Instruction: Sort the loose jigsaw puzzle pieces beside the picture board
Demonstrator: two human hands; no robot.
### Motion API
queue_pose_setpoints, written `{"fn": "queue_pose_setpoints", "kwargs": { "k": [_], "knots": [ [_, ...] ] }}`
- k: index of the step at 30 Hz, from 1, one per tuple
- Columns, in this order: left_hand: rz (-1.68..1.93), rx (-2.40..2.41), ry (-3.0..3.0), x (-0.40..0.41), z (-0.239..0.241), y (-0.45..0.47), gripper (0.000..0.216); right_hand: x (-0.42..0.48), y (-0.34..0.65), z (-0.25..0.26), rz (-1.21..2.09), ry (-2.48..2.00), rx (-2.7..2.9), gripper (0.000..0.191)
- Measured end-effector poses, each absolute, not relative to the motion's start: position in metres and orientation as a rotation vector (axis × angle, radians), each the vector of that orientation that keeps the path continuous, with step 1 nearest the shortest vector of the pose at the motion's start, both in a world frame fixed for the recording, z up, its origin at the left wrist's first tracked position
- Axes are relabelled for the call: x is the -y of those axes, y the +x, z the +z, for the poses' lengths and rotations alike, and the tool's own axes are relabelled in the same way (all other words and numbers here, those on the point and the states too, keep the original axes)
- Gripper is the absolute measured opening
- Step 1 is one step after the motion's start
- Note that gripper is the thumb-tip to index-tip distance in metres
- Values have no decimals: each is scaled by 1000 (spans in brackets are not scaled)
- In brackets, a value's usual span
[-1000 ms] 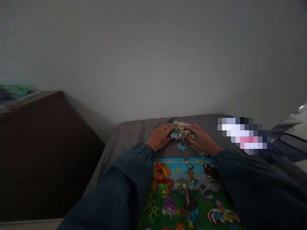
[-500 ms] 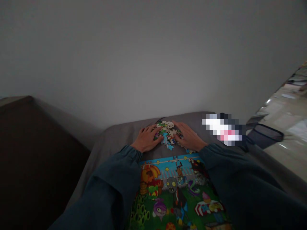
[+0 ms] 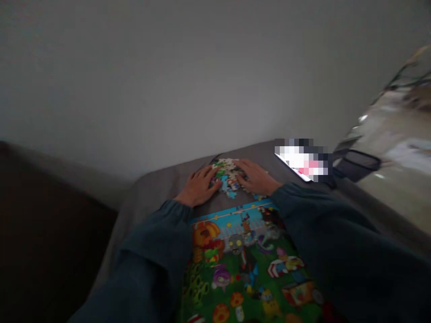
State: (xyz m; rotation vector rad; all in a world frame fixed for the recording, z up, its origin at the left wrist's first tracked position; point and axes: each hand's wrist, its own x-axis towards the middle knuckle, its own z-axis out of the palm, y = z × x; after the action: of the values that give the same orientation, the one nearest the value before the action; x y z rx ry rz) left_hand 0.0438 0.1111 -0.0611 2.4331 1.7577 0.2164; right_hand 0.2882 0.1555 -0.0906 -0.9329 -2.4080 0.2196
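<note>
A heap of loose jigsaw puzzle pieces (image 3: 230, 177), some blue, green or pale grey, lies on a grey cloth-covered surface (image 3: 161, 186). My left hand (image 3: 199, 185) rests against the heap's left side, palm down with fingers stretched out. From the right, my right hand (image 3: 254, 176) touches the pile in the same way, its fingers extended over the edge pieces. Neither hand grips a piece that I can see. Nearer to me, between my forearms, is a colourful cartoon picture board (image 3: 242, 264) with a blue top strip; my sleeves hide parts of its sides.
A bright-screened device (image 3: 299, 163), partly pixelated, lies right of my hands. Beyond it is a dark mesh-like object (image 3: 362, 161). A plain grey wall (image 3: 215, 80) rises behind the surface. Dark furniture (image 3: 50, 233) stands at left, and a pale floor (image 3: 400, 152) shows at right.
The view has tilted and shifted, so everything sits higher and slightly left, and more of the board's lower part shows. Both hands remain at the heap, in nearly the same pose.
</note>
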Motion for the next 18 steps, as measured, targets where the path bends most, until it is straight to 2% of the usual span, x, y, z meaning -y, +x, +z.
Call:
{"fn": "queue_pose_setpoints", "kwargs": {
  "k": [5,7,9,11,13,15,18],
  "knots": [
    [250,-1675,2472,-117,-69,33,63,-159,282,-89,175,-1008,2396,55],
    [248,-1696,2466,-117,-71,34,69,-158,285,-90,193,-1000,2405,56],
    [253,-1717,2461,-117,-73,35,81,-157,286,-91,234,-1034,2405,63],
    [274,-1720,2470,-118,-74,35,87,-156,285,-91,264,-1104,2406,77],
    [305,-1727,2482,-119,-75,36,80,-157,283,-92,265,-1159,2422,91],
    [335,-1749,2492,-119,-76,38,67,-158,282,-95,245,-1170,2441,96],
    [363,-1777,2513,-119,-74,41,53,-162,282,-98,256,-1051,2450,81]
  ]
}}
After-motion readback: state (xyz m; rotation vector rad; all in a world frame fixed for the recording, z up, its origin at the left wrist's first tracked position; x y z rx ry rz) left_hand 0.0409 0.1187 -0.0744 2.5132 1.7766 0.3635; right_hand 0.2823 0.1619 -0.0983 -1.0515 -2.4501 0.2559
